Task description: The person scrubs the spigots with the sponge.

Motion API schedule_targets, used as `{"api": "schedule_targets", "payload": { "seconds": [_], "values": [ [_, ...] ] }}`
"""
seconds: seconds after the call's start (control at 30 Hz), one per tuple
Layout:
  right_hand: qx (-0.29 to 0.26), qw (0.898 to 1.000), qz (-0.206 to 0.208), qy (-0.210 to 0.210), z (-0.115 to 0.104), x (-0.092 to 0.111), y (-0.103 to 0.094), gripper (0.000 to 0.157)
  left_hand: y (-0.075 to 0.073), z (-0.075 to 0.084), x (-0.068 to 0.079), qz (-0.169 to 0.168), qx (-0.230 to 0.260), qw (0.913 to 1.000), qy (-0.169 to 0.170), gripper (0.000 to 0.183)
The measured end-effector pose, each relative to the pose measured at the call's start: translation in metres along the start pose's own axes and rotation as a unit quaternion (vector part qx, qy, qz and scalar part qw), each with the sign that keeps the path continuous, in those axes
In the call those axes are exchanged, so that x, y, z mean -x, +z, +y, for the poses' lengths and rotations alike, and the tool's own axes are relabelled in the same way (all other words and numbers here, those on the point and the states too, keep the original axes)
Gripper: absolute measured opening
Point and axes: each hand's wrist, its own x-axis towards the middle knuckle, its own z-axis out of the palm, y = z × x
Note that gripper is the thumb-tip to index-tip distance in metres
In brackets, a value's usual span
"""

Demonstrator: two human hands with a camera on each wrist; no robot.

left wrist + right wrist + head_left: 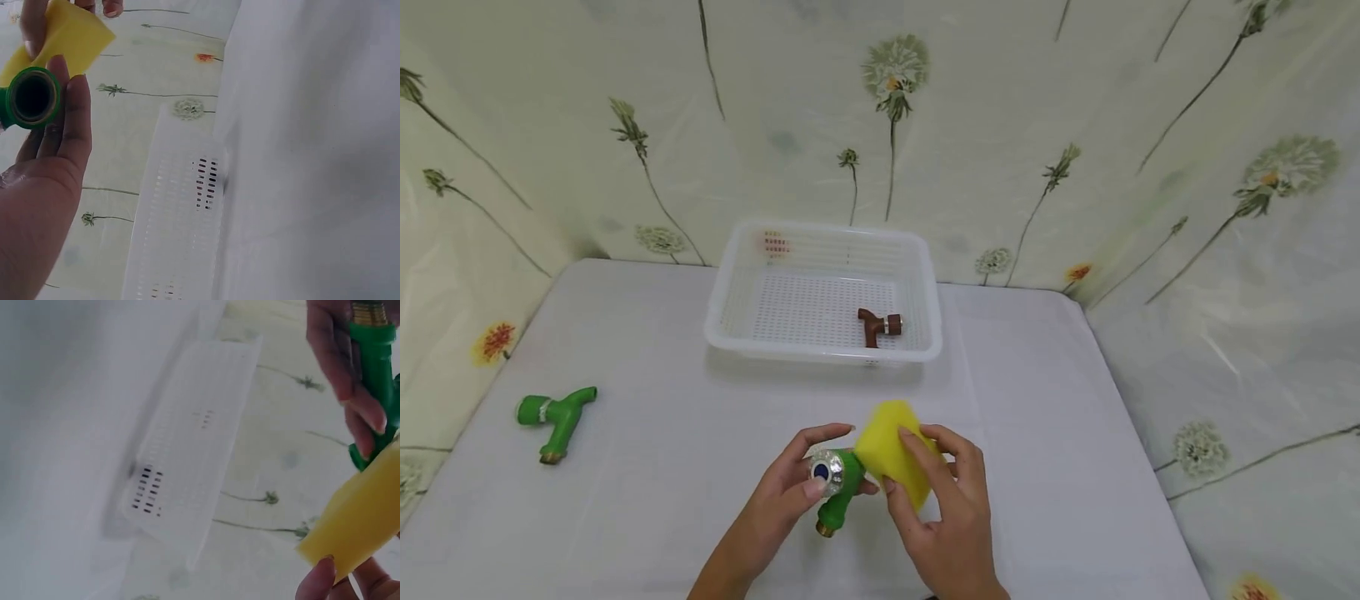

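My left hand [780,490] grips a green faucet [846,487] by its clear, blue-centred knob, over the near part of the table. The faucet's brass threaded end points down, and its open mouth faces the camera in the left wrist view. In my right hand [951,508] is a yellow sponge [891,450], pinched between thumb and fingers. The sponge [359,515] is pressed against the spout side of the green faucet [377,369], beside the left fingertips. Part of the faucet's body is hidden behind the left fingers and the sponge.
A white perforated plastic basket [823,352] stands at the back of the table, with a brown faucet [874,325] inside at its right. Another green faucet [556,419] lies on the left of the white-covered table [647,483]. Flower-printed sheeting [775,150] hangs behind and at both sides.
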Motion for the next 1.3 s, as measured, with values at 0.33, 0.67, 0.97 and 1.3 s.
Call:
{"api": "schedule_targets", "payload": {
  "seconds": [0.33,0.67,0.97,1.3],
  "values": [
    [-0.035,0.999,0.015,0.034,-0.003,0.002,-0.014,0.054,-0.002,-0.007,0.0,-0.021,0.003,0.9994,0.025,0.053],
    [-0.137,0.989,-0.01,-0.054,-0.02,0.002,-0.017,0.044,-0.004,-0.011,0.001,-0.01,-0.064,0.9967,0.049,0.056],
    [-0.032,0.999,-0.008,0.011,0.013,0.007,-0.014,0.053,-0.004,-0.009,0.001,-0.04,-0.01,0.9984,0.039,0.054],
    [-0.011,0.998,0.056,-0.028,-0.013,0.007,-0.021,0.039,-0.003,-0.015,-0.003,0.071,-0.118,0.9904,-0.004,0.064]
  ]
}}
